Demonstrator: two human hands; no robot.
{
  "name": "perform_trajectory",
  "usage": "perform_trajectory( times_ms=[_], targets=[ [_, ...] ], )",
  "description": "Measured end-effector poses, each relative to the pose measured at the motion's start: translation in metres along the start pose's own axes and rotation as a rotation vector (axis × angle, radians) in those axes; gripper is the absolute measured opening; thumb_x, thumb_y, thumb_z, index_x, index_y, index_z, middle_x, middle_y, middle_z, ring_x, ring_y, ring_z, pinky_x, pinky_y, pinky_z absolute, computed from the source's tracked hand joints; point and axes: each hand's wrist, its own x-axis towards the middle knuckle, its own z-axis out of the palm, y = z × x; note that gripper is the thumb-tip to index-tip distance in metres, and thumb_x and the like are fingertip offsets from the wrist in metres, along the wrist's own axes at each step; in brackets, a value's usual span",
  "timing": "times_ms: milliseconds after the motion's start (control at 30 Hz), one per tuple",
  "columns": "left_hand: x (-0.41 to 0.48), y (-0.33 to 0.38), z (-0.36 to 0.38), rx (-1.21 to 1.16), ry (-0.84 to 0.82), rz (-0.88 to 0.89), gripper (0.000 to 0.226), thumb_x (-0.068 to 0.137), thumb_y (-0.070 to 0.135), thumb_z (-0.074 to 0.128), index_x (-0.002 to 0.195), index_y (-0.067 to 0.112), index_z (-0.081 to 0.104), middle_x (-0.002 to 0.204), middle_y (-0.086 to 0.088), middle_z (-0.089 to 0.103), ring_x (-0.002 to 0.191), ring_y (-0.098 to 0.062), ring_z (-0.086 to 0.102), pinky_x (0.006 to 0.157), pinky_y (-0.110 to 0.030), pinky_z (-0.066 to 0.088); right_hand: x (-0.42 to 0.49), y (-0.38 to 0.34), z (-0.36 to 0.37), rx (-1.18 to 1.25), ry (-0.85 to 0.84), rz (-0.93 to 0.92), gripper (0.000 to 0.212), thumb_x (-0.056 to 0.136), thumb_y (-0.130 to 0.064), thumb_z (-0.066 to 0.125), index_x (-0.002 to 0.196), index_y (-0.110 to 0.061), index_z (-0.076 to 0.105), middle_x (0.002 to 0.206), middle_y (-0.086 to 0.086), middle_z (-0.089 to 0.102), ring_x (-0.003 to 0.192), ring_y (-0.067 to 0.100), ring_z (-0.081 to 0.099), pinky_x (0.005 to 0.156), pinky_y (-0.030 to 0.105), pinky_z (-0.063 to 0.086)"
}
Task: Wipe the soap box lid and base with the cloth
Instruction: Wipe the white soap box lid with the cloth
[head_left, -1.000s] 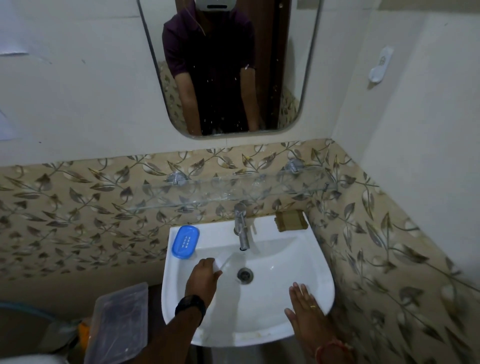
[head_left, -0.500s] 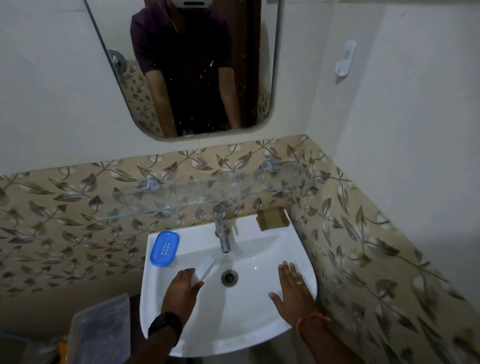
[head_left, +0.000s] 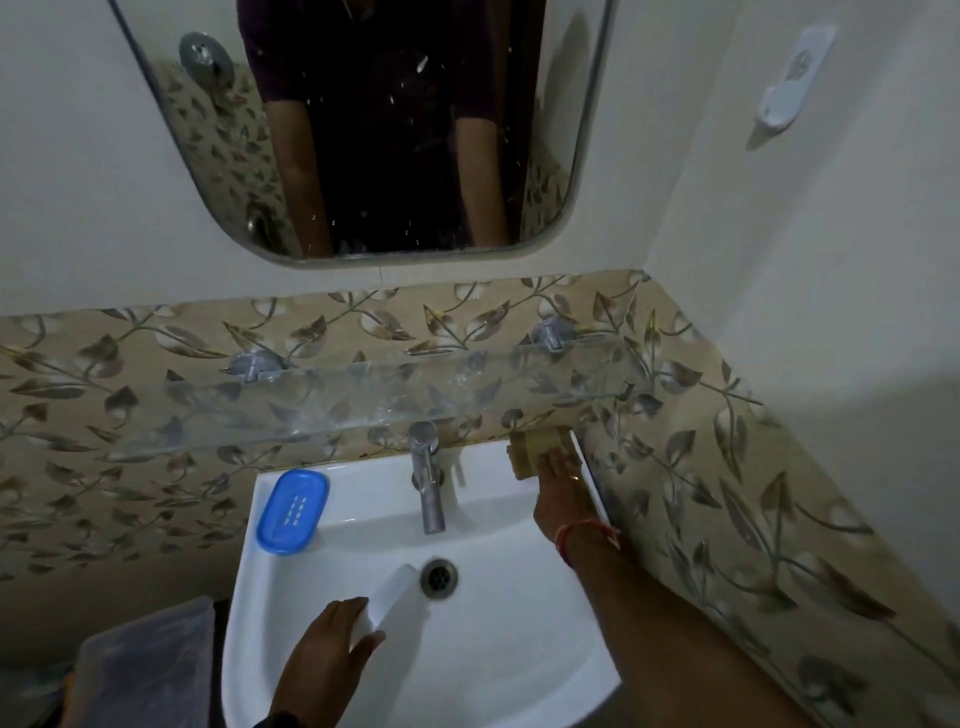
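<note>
Fingers of the right hand (head_left: 558, 470) rest on the brownish cloth (head_left: 530, 449) at the sink's (head_left: 363, 691) one o'clock corner; grip unclear. Left hand (head_left: 332, 644) pinches a clear lid (head_left: 387, 597) (probably the soap box's) near the drain (head_left: 439, 577).

The right hand (head_left: 558, 480) covers the near part of the brown cloth (head_left: 530, 451) — whether its fingers grip or merely rest there cannot be told. The left hand (head_left: 332, 649) hides the near end of the translucent lid (head_left: 390, 597) under its fingers — the wrist is cut by the bottom edge.
</note>
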Motion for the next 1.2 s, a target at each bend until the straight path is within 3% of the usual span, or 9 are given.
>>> perform_trajectory(
  times_ms=[100, 267, 467, 533, 633, 800, 933, 1100, 1200],
  targets=[
    [-0.001, 0.007, 0.005, -0.032, 0.038, 0.021, 0.083, 0.072, 0.082, 0.045, 0.102, 0.010, 0.075, 0.087, -0.007, 0.074, 0.080, -0.010, 0.065, 0.066, -0.026, 0.056, 0.020, 0.005, 0.007, 0.007, -0.039, 0.020, 0.066, 0.093, -0.005, 0.042, 0.152, -0.014, 0.013, 0.163, 0.009, 0.006, 0.150, 0.027, 0.004, 0.122, 0.037, 0.006],
    [0.000, 0.006, 0.008, -0.056, 0.018, -0.084, 0.068, 0.069, 0.061, 0.052, 0.107, 0.010, 0.076, 0.092, -0.006, 0.075, 0.079, -0.017, 0.072, 0.071, -0.026, 0.056, 0.037, 0.000, 0.020, -0.002, 0.136, 0.174, 0.044, 0.089, -0.007, 0.049, 0.132, -0.016, 0.049, 0.144, 0.014, 0.045, 0.125, 0.031, 0.049, 0.099, 0.039, 0.044],
    [0.004, -0.005, 0.016, -0.291, 0.178, -0.316, 0.022, 0.078, 0.016, 0.085, 0.093, 0.025, 0.073, 0.080, 0.001, 0.076, 0.072, -0.008, 0.072, 0.063, -0.007, 0.052, 0.032, -0.006, 0.027, 0.090, 0.349, 0.150, 0.028, 0.087, -0.008, 0.054, 0.114, -0.003, 0.063, 0.120, 0.019, 0.062, 0.114, 0.035, 0.056, 0.100, 0.040, 0.042],
    [0.008, -0.005, 0.017, -0.455, 0.233, -0.451, 0.016, 0.081, 0.019, 0.084, 0.084, 0.028, 0.071, 0.076, -0.003, 0.076, 0.071, -0.014, 0.073, 0.073, -0.018, 0.058, 0.019, -0.011, 0.028, 0.390, 0.377, 0.182, 0.019, 0.090, -0.009, 0.055, 0.103, 0.001, 0.065, 0.107, 0.020, 0.065, 0.104, 0.036, 0.060, 0.091, 0.036, 0.048],
    [0.015, -0.001, 0.016, -0.799, 0.217, -0.618, 0.007, 0.089, 0.015, 0.076, 0.087, 0.008, 0.074, 0.083, -0.019, 0.074, 0.085, -0.034, 0.071, 0.081, -0.045, 0.062, -0.019, -0.019, 0.028, 1.178, 0.253, 0.358, 0.016, 0.097, -0.007, 0.050, 0.089, -0.010, 0.063, 0.097, 0.013, 0.067, 0.085, 0.027, 0.062, 0.064, 0.016, 0.049],
    [0.006, 0.021, 0.007, -1.019, 0.222, -0.642, 0.016, 0.095, 0.015, 0.069, 0.086, 0.002, 0.072, 0.088, -0.017, 0.070, 0.087, -0.031, 0.066, 0.054, -0.026, 0.060, -0.092, -0.035, 0.036, 1.812, 0.112, 0.444, 0.015, 0.097, -0.012, 0.053, 0.105, -0.018, 0.064, 0.104, 0.007, 0.072, 0.093, 0.026, 0.066, 0.076, 0.039, 0.054],
    [-0.011, 0.044, -0.001, -1.138, 0.156, -0.624, 0.019, 0.098, 0.023, 0.064, 0.100, 0.005, 0.068, 0.105, -0.013, 0.067, 0.099, -0.030, 0.063, 0.076, -0.044, 0.062, -0.135, -0.058, 0.032, 1.563, 0.185, 0.330, 0.031, 0.085, -0.007, 0.070, 0.111, -0.023, 0.060, 0.101, 0.002, 0.072, 0.091, 0.020, 0.070, 0.078, 0.039, 0.058],
    [-0.039, 0.076, -0.014, -1.189, 0.080, -0.519, 0.024, 0.098, 0.022, 0.064, 0.114, 0.004, 0.060, 0.106, -0.022, 0.070, 0.092, -0.030, 0.069, 0.077, -0.046, 0.064, -0.166, -0.103, 0.015, 0.977, 0.236, 0.046, 0.023, 0.087, -0.018, 0.068, 0.106, -0.027, 0.062, 0.090, -0.008, 0.070, 0.081, 0.012, 0.068, 0.068, 0.020, 0.056],
    [-0.053, 0.090, -0.019, -1.160, 0.027, -0.450, 0.026, 0.097, 0.025, 0.065, 0.118, 0.009, 0.064, 0.110, -0.021, 0.074, 0.104, -0.034, 0.071, 0.081, -0.047, 0.064, -0.175, -0.118, 0.009, 0.868, 0.246, -0.080, 0.032, 0.092, -0.016, 0.063, 0.122, -0.029, 0.063, 0.116, -0.017, 0.067, 0.105, 0.000, 0.063, 0.093, 0.019, 0.053]
  ],
)
